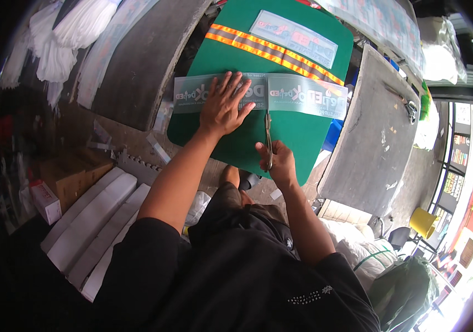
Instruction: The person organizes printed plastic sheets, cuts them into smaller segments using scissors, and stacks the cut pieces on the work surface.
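A translucent printed plastic strip [297, 95] lies across a green board [220, 152]. Flat on the strip's left part rests my left hand [226, 108], fingers spread. Scissors [268, 133] are gripped in my right hand [278, 160], pointing away from me. Their blades meet the strip's near edge around its middle, where a line runs up between two printed halves. Farther up the board, an orange band with grey stripes [275, 53] crosses it at a slant. Beyond that band sits another translucent printed piece [294, 37].
Dark grey slabs flank the board, one on the left [137, 61] and one on the right [377, 138]. Another pair of scissors [411, 110] lies on the right slab. Long white cartons [90, 213] and a brown box [70, 171] stand at lower left. White sacks [352, 249] are at lower right.
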### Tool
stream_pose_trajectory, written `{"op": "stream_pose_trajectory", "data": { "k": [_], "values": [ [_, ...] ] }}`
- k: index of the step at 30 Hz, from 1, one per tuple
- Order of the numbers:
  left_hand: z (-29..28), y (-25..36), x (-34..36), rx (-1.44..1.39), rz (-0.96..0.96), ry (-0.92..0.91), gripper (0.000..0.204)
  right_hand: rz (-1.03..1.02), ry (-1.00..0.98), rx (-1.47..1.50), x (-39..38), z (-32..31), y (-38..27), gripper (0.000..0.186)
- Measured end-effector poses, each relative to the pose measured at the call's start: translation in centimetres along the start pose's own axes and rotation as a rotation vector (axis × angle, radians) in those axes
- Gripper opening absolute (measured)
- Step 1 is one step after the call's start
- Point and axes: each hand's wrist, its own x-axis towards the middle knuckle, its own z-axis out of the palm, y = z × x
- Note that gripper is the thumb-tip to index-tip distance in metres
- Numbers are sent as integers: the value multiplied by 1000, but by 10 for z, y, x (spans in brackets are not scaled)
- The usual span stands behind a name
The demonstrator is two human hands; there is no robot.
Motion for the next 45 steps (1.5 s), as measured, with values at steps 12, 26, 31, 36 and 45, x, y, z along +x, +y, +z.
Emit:
{"op": "stream_pose_trajectory", "data": {
  "k": [12, 26, 31, 36, 45],
  "values": [
    [-7, 1, 5, -60, 25, -44, 71, -7, -30, 101, 34, -1, -17, 53],
    [-6, -12, 24, -829, -554, 249, 27, -322, 46, -595, -35, -73, 15, 27],
    [9, 55, 82, -532, -14, -23, 36, -402, 225, -556, -20, -54, 12, 18],
    [39, 129, 107, -447, 4, -371, 49, -382, 109, -567, -3, -45, 4, 26],
    [22, 67, 112, -166, 105, -419, 107, -164, -200, -528, 17, -85, -30, 45]
  ]
}}
